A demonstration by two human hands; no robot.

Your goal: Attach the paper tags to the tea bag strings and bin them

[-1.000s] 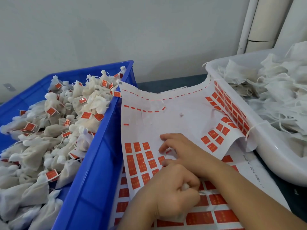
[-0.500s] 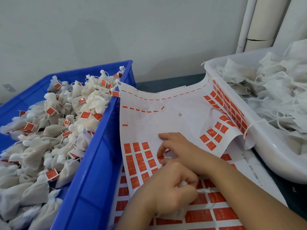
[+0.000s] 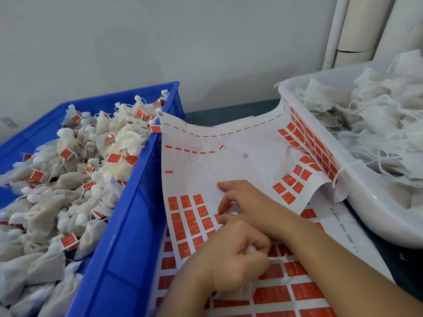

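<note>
White cloth pokes out at both ends of the left hand [image 3: 231, 264], which is a tight fist around one tea bag [image 3: 250, 250]. The bag runs through the fist. One end is up by the knuckles and the other is down near the wrist, so it points away from the person. Its thin string [image 3: 278, 259] sticks out to the right and reaches the right arm.

The right hand [image 3: 251, 200] is just past the left hand, almost touching it. Its fingers are bent, and the thumb and one finger seem to pinch a small red paper tag [image 3: 229, 205] at the edge of the red rows. The tag is tiny and partly hidden.

Both hands are over the tag sheet [image 3: 240, 161]. The sheet is long and points away toward the wall. Its far left corner leans on the blue bin [image 3: 128, 213]. Its far right side curls up onto the white tub [image 3: 366, 216].

The blue bin, on the left, is full of tagged bags [image 3: 68, 179]. The white tub, on the right, holds plain bags [image 3: 377, 133] with loose strings. A second sheet [image 3: 343, 225] lies under the first.
</note>
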